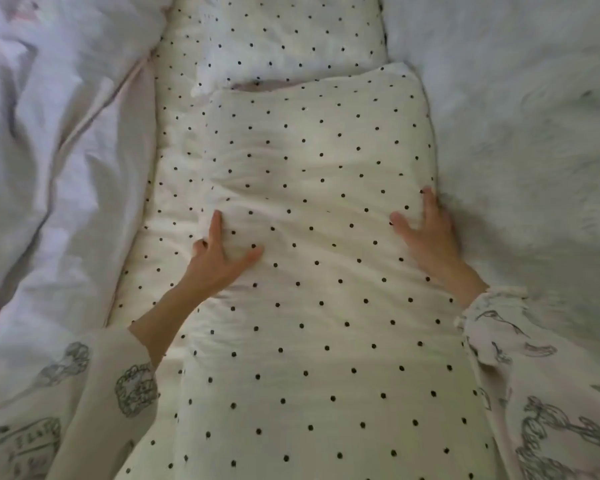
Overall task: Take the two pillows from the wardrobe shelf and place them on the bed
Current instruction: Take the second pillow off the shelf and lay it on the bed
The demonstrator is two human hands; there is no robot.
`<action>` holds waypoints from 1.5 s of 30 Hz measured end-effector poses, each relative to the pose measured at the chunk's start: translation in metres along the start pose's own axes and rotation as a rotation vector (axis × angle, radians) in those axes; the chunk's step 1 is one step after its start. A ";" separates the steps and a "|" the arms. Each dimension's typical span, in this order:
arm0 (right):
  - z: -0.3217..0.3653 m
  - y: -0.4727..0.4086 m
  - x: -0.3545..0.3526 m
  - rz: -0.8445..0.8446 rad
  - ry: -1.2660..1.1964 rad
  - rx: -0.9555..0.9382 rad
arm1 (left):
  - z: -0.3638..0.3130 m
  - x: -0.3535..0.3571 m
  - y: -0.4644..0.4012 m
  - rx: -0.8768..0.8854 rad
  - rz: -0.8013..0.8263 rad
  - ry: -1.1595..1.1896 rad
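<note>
Two cream pillows with black dots lie on the bed, one over the other. The upper pillow (319, 209) fills the middle of the view and reaches down to the bottom edge. The lower pillow (274, 36) shows beyond its far end and along its left side. My left hand (219, 258) grips the upper pillow's left edge, fingers curled into the fabric. On the pillow's right edge rests my right hand (426, 233), thumb on top and fingers down the side between pillow and bedding.
A crumpled white duvet (56, 161) lies on the left. A white fluffy blanket (534, 140) covers the bed on the right. My sleeves (541, 393) are white with grey drawings.
</note>
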State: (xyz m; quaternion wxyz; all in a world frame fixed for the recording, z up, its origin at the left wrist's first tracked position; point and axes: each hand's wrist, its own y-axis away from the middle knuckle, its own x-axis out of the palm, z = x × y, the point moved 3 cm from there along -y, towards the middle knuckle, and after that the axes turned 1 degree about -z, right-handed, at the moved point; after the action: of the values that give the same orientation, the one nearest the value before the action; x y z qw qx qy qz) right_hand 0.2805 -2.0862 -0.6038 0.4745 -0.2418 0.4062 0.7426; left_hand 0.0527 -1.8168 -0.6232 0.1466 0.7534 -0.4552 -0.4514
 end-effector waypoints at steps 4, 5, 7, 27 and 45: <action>-0.006 -0.004 -0.001 0.032 -0.073 -0.014 | 0.001 -0.001 -0.006 -0.043 -0.047 0.242; -0.004 -0.004 -0.001 0.026 -0.072 -0.026 | -0.001 -0.003 -0.007 -0.052 -0.055 0.257; 0.003 -0.004 -0.002 -0.019 -0.064 -0.056 | -0.007 -0.009 -0.004 -0.044 -0.123 0.265; -0.026 0.045 0.014 -0.018 0.112 -0.026 | 0.006 0.009 0.016 0.060 -0.249 -0.038; -0.123 0.205 0.010 0.003 -0.167 0.248 | 0.105 0.052 0.154 -0.186 -0.097 0.193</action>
State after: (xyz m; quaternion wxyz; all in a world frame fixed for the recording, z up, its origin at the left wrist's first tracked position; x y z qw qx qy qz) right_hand 0.0884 -2.2285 -0.6028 0.5319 -0.1182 0.4540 0.7050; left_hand -0.1084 -1.9230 -0.6119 0.2366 0.7975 -0.3584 -0.4237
